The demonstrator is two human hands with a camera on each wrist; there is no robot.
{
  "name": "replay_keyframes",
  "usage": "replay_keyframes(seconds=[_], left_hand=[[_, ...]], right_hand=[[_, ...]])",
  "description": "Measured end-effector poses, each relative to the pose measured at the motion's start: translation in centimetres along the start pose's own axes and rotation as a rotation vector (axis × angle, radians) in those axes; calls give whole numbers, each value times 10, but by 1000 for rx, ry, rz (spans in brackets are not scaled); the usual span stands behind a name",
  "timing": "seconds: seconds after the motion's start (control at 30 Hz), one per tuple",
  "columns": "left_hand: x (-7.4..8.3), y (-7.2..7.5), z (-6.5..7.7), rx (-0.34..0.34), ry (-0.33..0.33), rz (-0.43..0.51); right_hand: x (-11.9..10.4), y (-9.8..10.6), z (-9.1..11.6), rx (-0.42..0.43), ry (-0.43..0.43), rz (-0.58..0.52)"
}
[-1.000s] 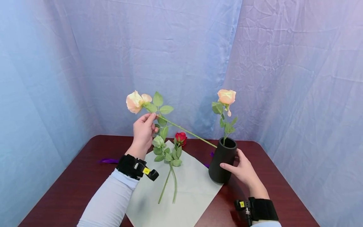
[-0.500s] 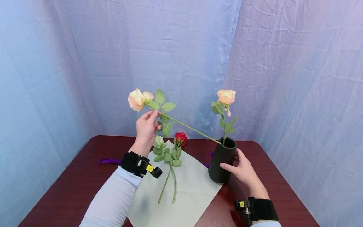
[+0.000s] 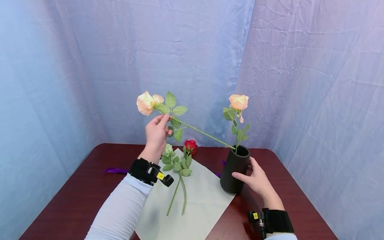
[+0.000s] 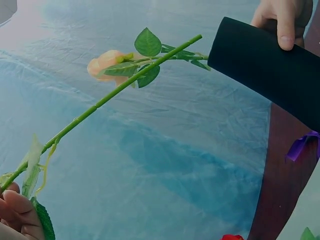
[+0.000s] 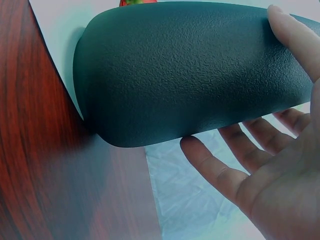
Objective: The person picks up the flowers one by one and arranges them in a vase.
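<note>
My left hand [image 3: 156, 135] pinches the stem of a peach rose [image 3: 146, 103] just below its bloom and leaves. The stem slants down to the right, and its cut end [image 4: 200, 37] shows just short of the vase's mouth in the left wrist view. A black vase [image 3: 233, 173] stands upright at the right, and a second peach rose [image 3: 238, 102] rises from it. Around the vase's right side my right hand [image 3: 260, 181] grips, thumb in front; in the right wrist view its fingers [image 5: 212, 167] lie along the textured wall [image 5: 165, 75].
A red rose [image 3: 190, 146] and a pale green rose [image 3: 168, 150] lie with crossed stems on a pale wrapping sheet [image 3: 204, 200]. A purple ribbon [image 3: 115, 170] runs behind the sheet on the dark red table [image 3: 69, 200]. Blue curtains [image 3: 180, 50] surround the table.
My left hand has moved right and slightly up, taking the rose's stem end from beside the vase up to its rim. The right hand and vase have stayed practically still.
</note>
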State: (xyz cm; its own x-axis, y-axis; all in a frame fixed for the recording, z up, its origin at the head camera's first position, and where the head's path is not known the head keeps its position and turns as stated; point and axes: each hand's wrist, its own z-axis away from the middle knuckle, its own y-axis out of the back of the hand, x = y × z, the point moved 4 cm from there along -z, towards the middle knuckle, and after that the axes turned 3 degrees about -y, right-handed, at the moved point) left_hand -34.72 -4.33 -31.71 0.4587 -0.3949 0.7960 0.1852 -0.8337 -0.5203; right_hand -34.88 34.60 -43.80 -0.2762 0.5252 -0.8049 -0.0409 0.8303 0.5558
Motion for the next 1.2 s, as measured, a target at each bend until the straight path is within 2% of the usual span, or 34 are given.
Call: replay_keyframes(seconds=[0.27,0.63,0.93,1.2], left_hand=[[-1,-6,-1,7,-11,4],[-1,-18,0,-25,-27,-31],[-2,-24,0,-11,-41,-38],[-3,-31,3,-44,-65,-85]], right_hand=[[1,0,0,-2,-13,5],[-2,1,1,-5,-8,-9],[-1,1,0,-1,-3,0],[-1,1,0,-3,-12,5]])
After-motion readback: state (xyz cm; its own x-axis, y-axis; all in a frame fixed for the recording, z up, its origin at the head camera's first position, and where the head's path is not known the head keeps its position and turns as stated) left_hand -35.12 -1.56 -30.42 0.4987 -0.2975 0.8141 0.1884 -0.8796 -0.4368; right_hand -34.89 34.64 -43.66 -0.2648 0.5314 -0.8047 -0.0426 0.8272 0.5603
